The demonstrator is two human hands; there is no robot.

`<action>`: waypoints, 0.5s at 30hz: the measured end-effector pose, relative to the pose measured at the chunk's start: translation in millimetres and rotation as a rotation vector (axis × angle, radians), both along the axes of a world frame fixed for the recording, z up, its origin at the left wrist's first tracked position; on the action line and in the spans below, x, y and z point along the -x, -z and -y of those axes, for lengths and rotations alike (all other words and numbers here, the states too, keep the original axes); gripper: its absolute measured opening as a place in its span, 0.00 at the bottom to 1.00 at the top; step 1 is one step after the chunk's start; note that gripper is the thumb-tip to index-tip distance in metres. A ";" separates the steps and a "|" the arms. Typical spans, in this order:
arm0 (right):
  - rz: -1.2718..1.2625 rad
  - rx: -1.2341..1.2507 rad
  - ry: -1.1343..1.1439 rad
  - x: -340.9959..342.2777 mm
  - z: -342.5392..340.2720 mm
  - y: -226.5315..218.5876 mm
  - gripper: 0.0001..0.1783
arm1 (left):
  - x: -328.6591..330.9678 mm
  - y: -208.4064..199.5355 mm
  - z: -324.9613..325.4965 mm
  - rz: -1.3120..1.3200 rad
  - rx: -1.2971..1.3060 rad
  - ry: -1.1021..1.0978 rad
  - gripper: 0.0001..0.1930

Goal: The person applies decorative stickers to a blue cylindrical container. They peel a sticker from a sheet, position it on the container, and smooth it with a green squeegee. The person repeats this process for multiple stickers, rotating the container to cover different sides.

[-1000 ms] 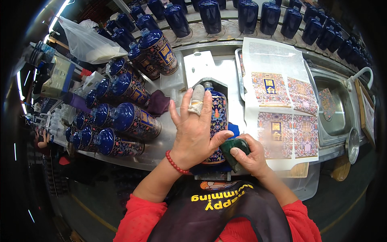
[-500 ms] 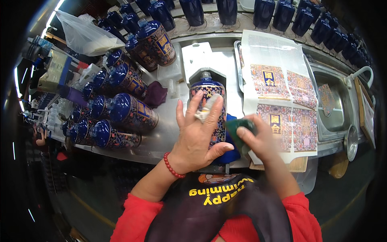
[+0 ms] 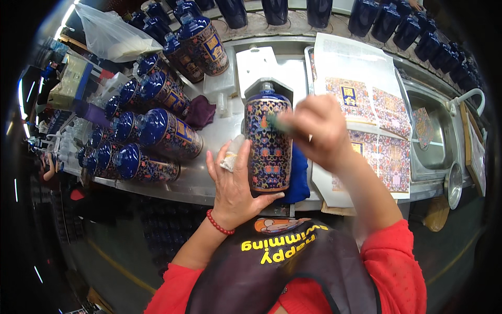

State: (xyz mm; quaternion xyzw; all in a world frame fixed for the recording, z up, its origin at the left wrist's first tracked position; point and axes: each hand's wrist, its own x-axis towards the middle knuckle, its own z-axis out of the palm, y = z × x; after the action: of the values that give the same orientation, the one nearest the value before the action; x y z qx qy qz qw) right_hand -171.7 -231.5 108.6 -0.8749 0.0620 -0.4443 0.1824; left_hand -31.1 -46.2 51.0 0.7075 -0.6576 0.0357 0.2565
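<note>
A blue-necked bottle [image 3: 269, 152] with a colourful floral decal lies on its back in a cradle in front of me, neck pointing away. My left hand [image 3: 232, 183] rests against its lower left side, fingers stretched and apart, thumb along the base. White wrapping covers part of one finger. Over the bottle's upper right side, my right hand [image 3: 321, 131] is closed on a green scraper [image 3: 280, 123], whose edge touches the decal. Motion blurs the scraper, and the fingers partly hide it. A blue cloth [image 3: 298, 175] lies beside the bottle's right side.
Several decorated bottles [image 3: 167, 131] lie or stand at left, near a purple cloth [image 3: 200, 112]. Printed decal sheets [image 3: 361, 172] cover the right of the metal counter, beside a sink [image 3: 436, 131] and a metal strainer [image 3: 454, 184]. Plain blue bottles [image 3: 366, 18] line the far ledge.
My left hand has slid off the bottle's front to its lower left side. My right hand has moved up and brought the green scraper onto the decal.
</note>
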 end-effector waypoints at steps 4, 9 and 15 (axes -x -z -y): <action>-0.219 -0.144 -0.444 23.3 -7.0 14.4 0.08 | -5.8 6.6 4.2 0.015 0.081 -0.003 0.63; -0.114 -0.446 0.146 42.4 -5.3 35.8 0.19 | -13.9 18.1 2.4 -0.080 0.054 0.066 0.66; -0.256 -0.069 0.180 29.7 -31.6 68.5 0.36 | -21.7 11.9 16.7 -0.153 0.022 0.163 0.67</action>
State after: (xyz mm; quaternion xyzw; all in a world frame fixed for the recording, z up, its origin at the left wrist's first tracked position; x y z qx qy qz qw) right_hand -201.5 -199.9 40.1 -0.9087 0.1779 -0.3411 0.1623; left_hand -9.4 -62.8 39.0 0.6495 -0.6909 -0.0321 0.3159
